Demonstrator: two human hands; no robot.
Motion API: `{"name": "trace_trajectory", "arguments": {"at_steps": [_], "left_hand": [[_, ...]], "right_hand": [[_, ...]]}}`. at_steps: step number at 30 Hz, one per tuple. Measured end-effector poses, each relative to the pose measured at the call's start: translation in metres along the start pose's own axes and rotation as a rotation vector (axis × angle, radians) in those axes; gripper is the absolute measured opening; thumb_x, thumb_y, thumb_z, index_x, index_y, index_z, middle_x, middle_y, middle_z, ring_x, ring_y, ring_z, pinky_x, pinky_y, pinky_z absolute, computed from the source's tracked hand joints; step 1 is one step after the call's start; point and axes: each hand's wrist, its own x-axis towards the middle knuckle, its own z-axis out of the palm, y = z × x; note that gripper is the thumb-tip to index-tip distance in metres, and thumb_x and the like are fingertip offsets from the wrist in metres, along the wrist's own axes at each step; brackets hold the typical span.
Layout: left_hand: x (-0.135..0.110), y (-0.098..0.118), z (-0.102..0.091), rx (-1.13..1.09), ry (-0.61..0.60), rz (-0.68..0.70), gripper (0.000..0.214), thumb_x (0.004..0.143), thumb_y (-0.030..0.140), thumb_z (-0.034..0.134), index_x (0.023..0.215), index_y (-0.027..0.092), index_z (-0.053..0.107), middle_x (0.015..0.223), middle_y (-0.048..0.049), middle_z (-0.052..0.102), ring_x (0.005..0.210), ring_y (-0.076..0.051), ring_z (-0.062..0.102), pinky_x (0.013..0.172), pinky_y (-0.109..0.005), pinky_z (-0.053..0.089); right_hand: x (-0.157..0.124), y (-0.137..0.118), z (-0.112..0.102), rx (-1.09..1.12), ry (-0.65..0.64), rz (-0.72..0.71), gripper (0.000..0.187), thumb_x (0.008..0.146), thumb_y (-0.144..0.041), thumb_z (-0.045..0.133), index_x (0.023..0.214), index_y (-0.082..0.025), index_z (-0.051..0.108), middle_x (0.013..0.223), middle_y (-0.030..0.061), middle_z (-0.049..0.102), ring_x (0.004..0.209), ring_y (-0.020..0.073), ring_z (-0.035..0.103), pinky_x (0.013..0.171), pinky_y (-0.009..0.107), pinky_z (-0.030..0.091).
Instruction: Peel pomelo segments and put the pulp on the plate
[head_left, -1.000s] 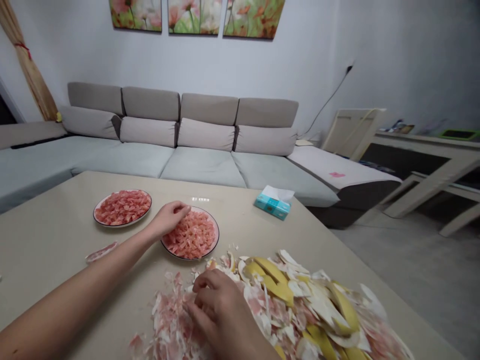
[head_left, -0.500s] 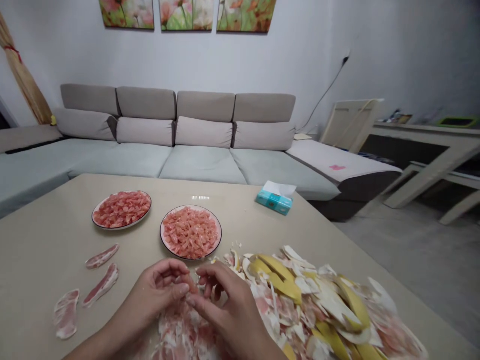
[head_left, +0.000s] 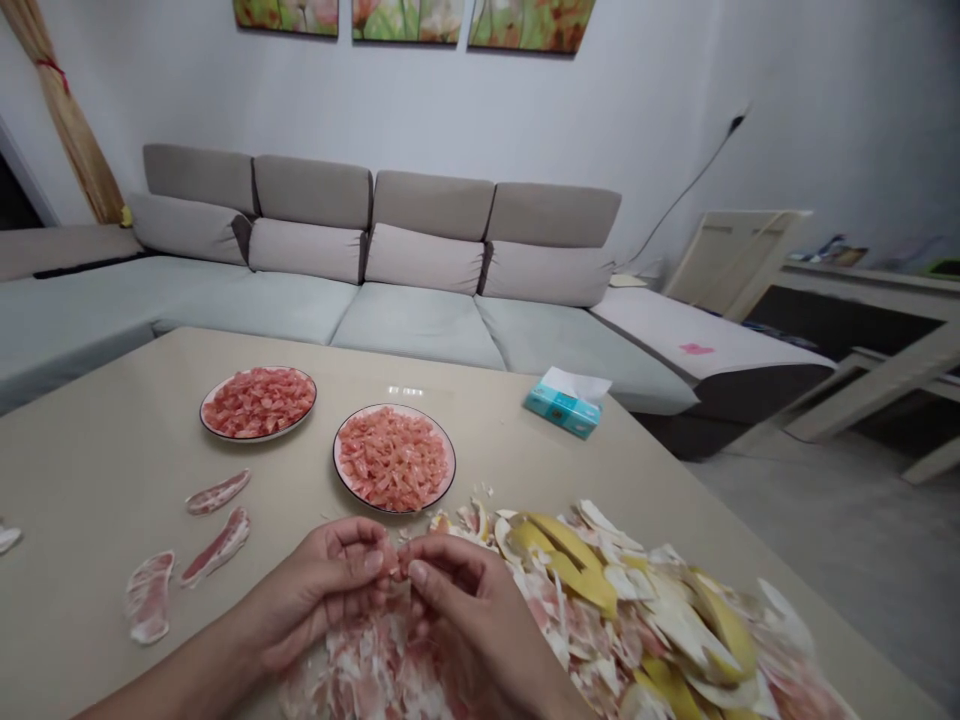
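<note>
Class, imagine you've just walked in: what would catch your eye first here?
A heap of yellow and white peel sprawls over the table's near right corner. Beside it the left hand and right hand meet at the fingertips, pinching a small pink piece. Behind them stand a near plate and a far plate, full of pink fruit.

The table is smooth and a bit shiny (a light glints on it). The peel pile looks soft and spongy, with waxy yellow skin. The near plate is glossy. The sofa is matt cloth.
</note>
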Motion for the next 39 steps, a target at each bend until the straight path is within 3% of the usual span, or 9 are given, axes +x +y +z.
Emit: {"name": "trace_trajectory", "arguments": {"at_steps": [8,11,16,19,21,24,28,33,39], "left_hand": [[0.003,0.001,-0.004,-0.199,-0.08,-0.011,0.014,0.08,0.005,0.069,0.093,0.01,0.066,0.084,-0.0077,0.069,0.075,-0.012,0.069,0.073,-0.02,0.056],[0.004,0.0,-0.006,-0.209,-0.031,-0.005,0.017,0.079,0.005,0.071,0.094,0.011,0.067,0.082,-0.0052,0.068,0.07,-0.01,0.068,0.07,-0.019,0.056],[0.007,0.0,-0.01,-0.122,0.048,0.062,0.019,0.077,0.009,0.074,0.095,0.012,0.069,0.087,-0.0046,0.068,0.073,-0.009,0.066,0.078,-0.02,0.055],[0.006,0.002,-0.009,-0.048,0.113,0.091,0.021,0.076,0.012,0.076,0.096,0.014,0.07,0.089,-0.0044,0.068,0.08,-0.01,0.065,0.085,-0.023,0.053],[0.004,0.002,-0.007,0.023,0.128,0.123,0.023,0.076,0.016,0.077,0.097,0.015,0.07,0.091,-0.0043,0.068,0.083,-0.011,0.064,0.087,-0.024,0.051],[0.0,0.001,-0.004,0.151,0.117,0.211,0.025,0.075,0.022,0.077,0.098,0.015,0.069,0.092,-0.0053,0.069,0.086,-0.014,0.064,0.083,-0.024,0.049],[-0.003,-0.002,-0.002,0.246,0.115,0.286,0.026,0.071,0.025,0.08,0.091,0.016,0.065,0.088,-0.0045,0.07,0.086,-0.018,0.064,0.075,-0.025,0.048],[-0.002,-0.004,-0.002,0.295,0.076,0.246,0.025,0.071,0.028,0.079,0.087,0.017,0.064,0.085,-0.0036,0.068,0.084,-0.02,0.064,0.075,-0.027,0.047],[-0.005,-0.003,0.001,0.279,0.059,0.203,0.024,0.07,0.029,0.08,0.084,0.016,0.065,0.082,-0.0043,0.069,0.081,-0.019,0.064,0.073,-0.027,0.046]], "right_hand": [[0.005,-0.003,-0.004,0.068,-0.095,0.035,0.034,0.078,-0.046,0.073,0.088,-0.013,0.074,0.077,0.0058,0.069,0.063,0.011,0.058,0.057,0.021,0.048],[0.018,-0.014,-0.006,-0.14,-0.006,-0.016,0.029,0.077,-0.044,0.073,0.085,-0.016,0.072,0.077,0.004,0.068,0.065,0.0135,0.06,0.06,0.024,0.049],[0.066,-0.049,-0.006,-0.649,0.148,-0.327,0.017,0.079,-0.03,0.067,0.088,-0.018,0.073,0.087,0.0064,0.073,0.079,0.0204,0.065,0.074,0.032,0.051],[0.082,-0.062,-0.004,-0.746,0.196,-0.406,0.024,0.081,-0.025,0.062,0.101,-0.019,0.072,0.107,0.009,0.072,0.091,0.0222,0.066,0.083,0.035,0.05],[0.074,-0.062,-0.003,-0.762,0.2,-0.436,0.022,0.084,-0.025,0.059,0.101,-0.019,0.072,0.11,0.0086,0.07,0.093,0.0216,0.065,0.082,0.033,0.049],[0.045,-0.049,0.002,-0.739,0.111,-0.363,0.017,0.086,-0.03,0.06,0.09,-0.02,0.073,0.091,0.0048,0.073,0.081,0.0192,0.065,0.07,0.029,0.048],[0.012,-0.022,0.008,-0.567,0.007,-0.19,0.018,0.078,-0.036,0.072,0.086,-0.02,0.072,0.084,0.0037,0.072,0.073,0.0177,0.061,0.064,0.027,0.045],[0.009,-0.008,0.01,-0.405,0.045,-0.116,0.022,0.071,-0.036,0.078,0.077,-0.017,0.069,0.073,0.0022,0.066,0.066,0.0147,0.056,0.06,0.025,0.042],[0.01,-0.006,0.006,-0.179,-0.016,0.012,0.03,0.066,-0.041,0.083,0.075,-0.016,0.07,0.064,-0.0008,0.062,0.055,0.0102,0.051,0.052,0.021,0.039]]}}
